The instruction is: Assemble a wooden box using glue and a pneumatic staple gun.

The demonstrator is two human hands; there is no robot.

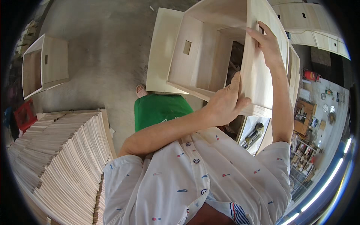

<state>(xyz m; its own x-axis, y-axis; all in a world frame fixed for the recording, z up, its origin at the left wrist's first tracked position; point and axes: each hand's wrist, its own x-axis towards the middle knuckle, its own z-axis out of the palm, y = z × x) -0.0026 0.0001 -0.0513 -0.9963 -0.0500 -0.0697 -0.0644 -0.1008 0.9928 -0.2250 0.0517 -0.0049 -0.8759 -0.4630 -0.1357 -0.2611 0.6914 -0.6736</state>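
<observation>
A pale wooden box (198,56), open on the side toward me, stands tilted ahead and to the right. A rectangular slot is cut through its far-left wall, and its interior is bare wood. My left hand (227,103) reaches across my body and is closed on the near edge of the box's right wall, thumb up along that edge. My right hand (269,47) lies on the outer face of the same wall higher up, fingers bent at its slot and over its edge. Some fingertips are hidden. Beside the box lies a flat pale board (162,48).
A tall stack of thin wooden boards (71,153) stands at the lower left. Another wooden box (54,62) sits on the concrete floor (101,48) farther left. A cylindrical tool (254,135) lies below the held box. More wooden boxes (311,20) line the far right.
</observation>
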